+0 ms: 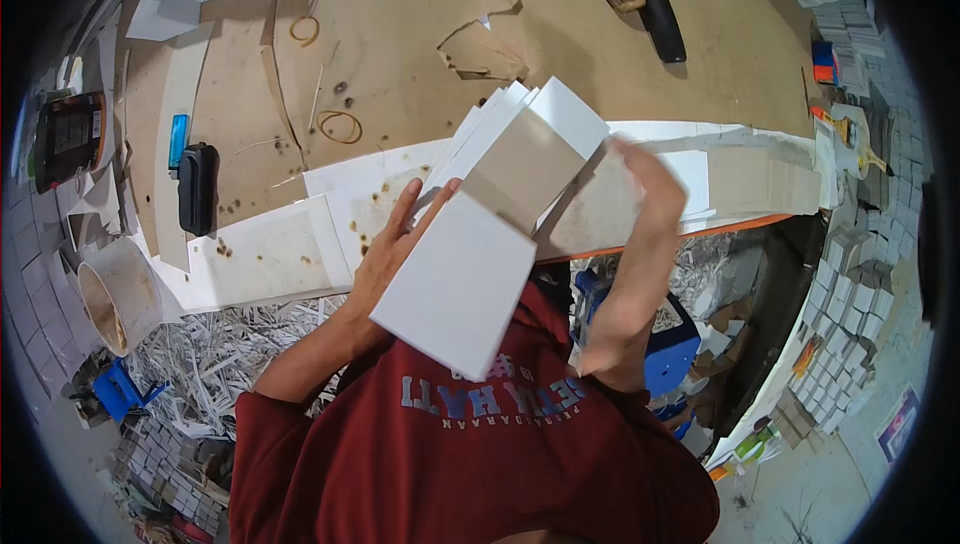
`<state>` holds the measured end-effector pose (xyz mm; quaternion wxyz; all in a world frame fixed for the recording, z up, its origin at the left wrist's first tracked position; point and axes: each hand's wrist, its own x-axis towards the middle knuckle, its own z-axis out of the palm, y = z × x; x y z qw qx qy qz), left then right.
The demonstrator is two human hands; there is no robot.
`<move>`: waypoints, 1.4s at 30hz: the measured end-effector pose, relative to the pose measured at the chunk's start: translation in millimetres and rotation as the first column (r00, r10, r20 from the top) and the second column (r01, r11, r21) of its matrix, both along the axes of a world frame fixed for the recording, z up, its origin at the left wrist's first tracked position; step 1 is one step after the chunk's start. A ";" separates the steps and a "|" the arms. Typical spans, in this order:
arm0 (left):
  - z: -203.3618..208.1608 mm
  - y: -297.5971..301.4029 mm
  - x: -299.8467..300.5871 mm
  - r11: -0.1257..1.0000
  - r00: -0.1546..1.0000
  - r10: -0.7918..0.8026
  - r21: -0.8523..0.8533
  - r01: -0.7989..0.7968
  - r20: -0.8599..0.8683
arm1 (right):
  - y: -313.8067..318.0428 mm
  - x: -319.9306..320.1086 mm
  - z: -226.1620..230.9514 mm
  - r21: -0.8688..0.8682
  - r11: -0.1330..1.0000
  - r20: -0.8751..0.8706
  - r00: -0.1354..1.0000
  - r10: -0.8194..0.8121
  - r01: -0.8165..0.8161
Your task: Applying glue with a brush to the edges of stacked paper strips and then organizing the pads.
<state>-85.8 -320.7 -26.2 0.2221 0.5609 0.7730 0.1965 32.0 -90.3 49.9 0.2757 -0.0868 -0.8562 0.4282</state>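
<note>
A stack of folded card pieces (460, 279), white with a grey-brown panel across the middle, slants above the front edge of the worktable. Its far end fans out into several white layers (568, 116). My left hand (385, 259) holds the stack along its left side, fingers stretched along the edge and partly hidden behind the card. By the stack's far right corner is my right hand (645, 169), smeared by motion. Its fingertips are close to the card edge; whether they touch it cannot be made out.
Across the brown worktable (390, 54) lie a black-headed mallet (660, 19), rubber bands (340, 127), a black case (197, 189) and a blue lighter (179, 139). More card pieces (760, 182) lie at the right. A white bucket (120, 294) stands left; paper shreds (220, 364) fill the space below.
</note>
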 end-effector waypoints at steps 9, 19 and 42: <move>12.9 3.1 -2.7 0.996 0.993 -0.076 0.043 0.081 -0.091 | -53.1 -1.0 -24.2 0.461 0.827 0.235 0.943 0.236 -0.322; 8.4 4.9 -2.0 0.945 0.987 -0.001 0.323 -0.052 0.161 | -42.7 1.0 -5.0 0.383 0.857 0.252 0.932 0.261 -0.344; 44.0 32.9 -22.4 0.956 0.956 -0.294 0.004 0.294 -0.003 | 18.0 24.7 15.4 -0.345 0.734 -0.331 0.657 -0.678 0.585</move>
